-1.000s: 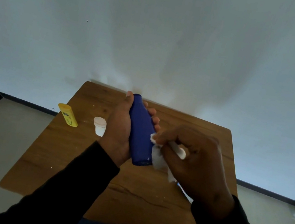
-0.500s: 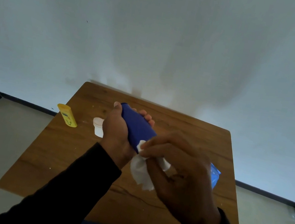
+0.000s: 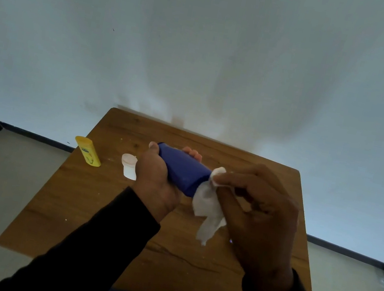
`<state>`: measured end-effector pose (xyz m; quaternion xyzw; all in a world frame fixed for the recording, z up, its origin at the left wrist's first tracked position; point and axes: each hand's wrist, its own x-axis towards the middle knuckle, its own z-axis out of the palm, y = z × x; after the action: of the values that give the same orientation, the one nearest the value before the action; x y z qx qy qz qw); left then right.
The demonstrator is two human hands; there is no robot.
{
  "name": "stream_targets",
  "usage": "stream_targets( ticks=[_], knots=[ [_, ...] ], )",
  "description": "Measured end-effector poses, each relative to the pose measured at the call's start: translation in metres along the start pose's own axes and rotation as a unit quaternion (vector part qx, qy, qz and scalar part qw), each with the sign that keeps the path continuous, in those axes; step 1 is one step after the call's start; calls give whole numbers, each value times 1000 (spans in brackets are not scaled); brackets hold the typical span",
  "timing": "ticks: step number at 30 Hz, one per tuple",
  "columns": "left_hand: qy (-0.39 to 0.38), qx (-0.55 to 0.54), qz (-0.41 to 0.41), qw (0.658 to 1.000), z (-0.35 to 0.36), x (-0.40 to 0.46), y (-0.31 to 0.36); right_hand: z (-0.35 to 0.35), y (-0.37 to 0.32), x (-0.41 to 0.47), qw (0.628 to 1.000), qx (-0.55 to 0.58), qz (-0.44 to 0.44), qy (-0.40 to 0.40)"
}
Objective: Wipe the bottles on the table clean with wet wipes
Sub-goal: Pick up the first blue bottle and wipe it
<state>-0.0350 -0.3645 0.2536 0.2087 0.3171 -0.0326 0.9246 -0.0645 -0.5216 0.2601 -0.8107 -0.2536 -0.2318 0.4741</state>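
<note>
My left hand (image 3: 157, 177) grips the blue bottle (image 3: 182, 170); my right hand (image 3: 259, 208) pinches the wipe (image 3: 208, 204) against its base. Yellow bottle (image 3: 87, 151) and white bottle (image 3: 129, 166) look untouched.

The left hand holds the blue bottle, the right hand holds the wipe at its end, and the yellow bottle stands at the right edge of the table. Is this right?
Not quite. In the head view the yellow bottle stands at the left edge of the table, not the right. The left hand does hold the blue bottle, and the right hand holds the wipe at its end.
</note>
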Motion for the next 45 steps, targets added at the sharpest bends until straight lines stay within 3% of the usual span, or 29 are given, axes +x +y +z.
stream_targets(
  ticks=[8, 18, 20, 25, 29, 34, 36, 39, 45],
  knots=[
    [21, 4, -20, 1000, 6, -7, -5, 7, -21, -6, 996, 81, 19, -30],
    [-34, 9, 17, 999, 1, -9, -3, -18, 5, 4, 982, 66, 154, 82],
    [-26, 11, 25, 999, 3, -11, -5, -24, -1, 4, 989, 78, 120, 48],
    [-11, 69, 59, 996, 9, -16, -21, -8, -21, 2, 986, 17, -43, -163],
    [-20, 91, 79, 993, 10, -21, -27, -10, -4, 7, 991, -26, 15, -134],
    [-28, 118, 109, 987, 10, -19, -24, -14, -11, 5, 968, 44, -17, -248],
    [-48, 126, 84, 987, 8, -18, -26, -5, -11, 7, 974, 14, -34, -223],
    [-132, 187, 84, 970, -2, -18, -32, -1, 5, 15, 995, 12, 26, -92],
    [-260, 391, 202, 859, -19, -17, -25, -27, 25, 23, 975, 75, 183, 98]
  ],
)
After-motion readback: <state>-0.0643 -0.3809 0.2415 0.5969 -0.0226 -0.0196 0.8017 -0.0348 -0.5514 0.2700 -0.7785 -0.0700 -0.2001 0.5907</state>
